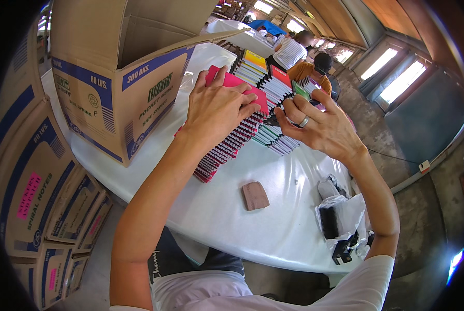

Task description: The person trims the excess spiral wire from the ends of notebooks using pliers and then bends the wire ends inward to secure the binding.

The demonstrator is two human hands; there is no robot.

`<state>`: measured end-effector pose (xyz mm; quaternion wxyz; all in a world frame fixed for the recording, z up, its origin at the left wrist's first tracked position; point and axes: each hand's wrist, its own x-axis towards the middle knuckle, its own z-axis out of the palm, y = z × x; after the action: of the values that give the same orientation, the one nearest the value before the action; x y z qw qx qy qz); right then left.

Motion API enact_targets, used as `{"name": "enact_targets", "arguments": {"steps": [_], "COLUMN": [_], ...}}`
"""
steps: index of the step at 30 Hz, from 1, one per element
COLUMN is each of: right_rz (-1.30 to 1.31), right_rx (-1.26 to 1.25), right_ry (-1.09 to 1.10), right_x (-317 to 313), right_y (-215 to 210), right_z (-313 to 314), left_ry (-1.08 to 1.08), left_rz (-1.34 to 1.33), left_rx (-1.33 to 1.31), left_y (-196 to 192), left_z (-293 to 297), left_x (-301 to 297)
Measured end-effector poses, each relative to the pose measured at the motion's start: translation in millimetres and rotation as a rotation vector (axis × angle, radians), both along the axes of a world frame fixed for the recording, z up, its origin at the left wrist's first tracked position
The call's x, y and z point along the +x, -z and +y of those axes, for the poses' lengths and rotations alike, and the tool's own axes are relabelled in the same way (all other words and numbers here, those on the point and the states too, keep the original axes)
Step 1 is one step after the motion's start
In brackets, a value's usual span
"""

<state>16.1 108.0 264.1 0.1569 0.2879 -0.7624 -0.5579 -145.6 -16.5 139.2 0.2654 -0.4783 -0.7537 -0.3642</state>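
Note:
My left hand (217, 103) lies with fingers spread on the pink cover of a tall stack of spiral notebooks (228, 147), whose coiled edges face me. Just right of it, my right hand (320, 123), wearing a ring, has its fingers curled in at the neighbouring notebooks. Whatever its fingertips may grip is hidden. Beside those fingers shows a green-covered notebook (300, 90). Farther back stand stacks with a red cover (280, 75) and a yellow cover (255, 60). More spiral notebooks (277, 140) with white page edges lie under my right hand.
An open cardboard box (154, 106) stands on the white-covered table (211, 207) at left. Further cartons (30, 197) are piled beside the table. A brown block (255, 196) lies near me, and a plastic bag with black items (341, 217) at right. Two people (320, 70) sit beyond.

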Motion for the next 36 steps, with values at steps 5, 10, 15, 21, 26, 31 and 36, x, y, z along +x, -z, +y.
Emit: {"name": "enact_targets", "arguments": {"steps": [5, 10, 15, 21, 26, 31, 36], "right_rz": [-0.034, -0.064, 0.032, -0.029, -0.01, -0.034, -0.024], "right_rx": [0.009, -0.135, -0.224, -0.085, -0.007, -0.031, -0.154], "right_ry": [-0.029, 0.381, 0.156, -0.029, -0.093, -0.047, 0.713], "right_x": [-3, 0, -1, -8, -8, -8, 6], "right_y": [-5, 19, 3, -10, -15, -12, 24], "right_z": [1, -16, -15, 8, 13, 15, -36], "left_ry": [-0.002, -0.014, -0.006, -0.012, -0.003, -0.003, 0.009], "left_rz": [0.001, -0.001, -0.021, -0.026, -0.019, -0.018, -0.024], "left_rx": [-0.025, -0.047, -0.049, -0.059, -0.097, -0.081, -0.112], "left_y": [-1, -4, -5, -6, -7, -5, -8], "left_z": [1, -1, -2, -3, 0, -1, -3], "left_x": [0, 2, 1, 1, 0, 2, 3]}}
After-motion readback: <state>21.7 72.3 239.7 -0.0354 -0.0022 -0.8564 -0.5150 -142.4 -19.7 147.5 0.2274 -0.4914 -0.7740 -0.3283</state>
